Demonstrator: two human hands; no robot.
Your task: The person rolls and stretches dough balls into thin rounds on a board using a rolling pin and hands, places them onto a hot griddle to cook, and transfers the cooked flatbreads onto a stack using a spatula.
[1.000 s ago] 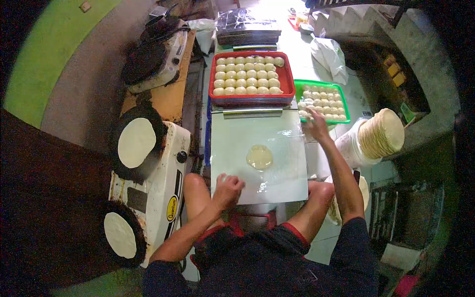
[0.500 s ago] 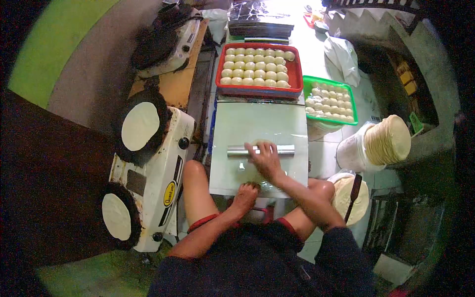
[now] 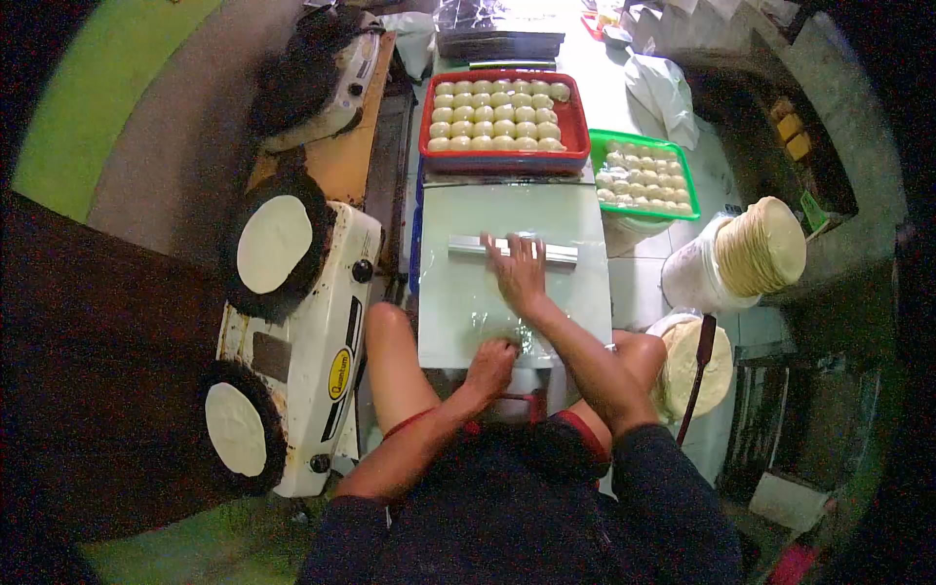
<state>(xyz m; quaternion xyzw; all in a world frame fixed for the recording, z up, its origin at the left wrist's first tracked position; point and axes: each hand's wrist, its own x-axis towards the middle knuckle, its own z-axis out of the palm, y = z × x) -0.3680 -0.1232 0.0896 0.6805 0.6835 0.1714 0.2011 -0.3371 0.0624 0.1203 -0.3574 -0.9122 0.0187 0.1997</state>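
A: Metal roller?
B: Crosswise, mid-board. Right hand flat over it, fingers slightly apart, likely spreading pressure.
A: Left hand?
B: Six o'clock, near edge. Fingers curled together; can't tell if they pinch anything. Perhaps steadying.
A: Outward?
B: Red tray, twelve; green tray, two; stove, nine. Probably ringed for short reaches.
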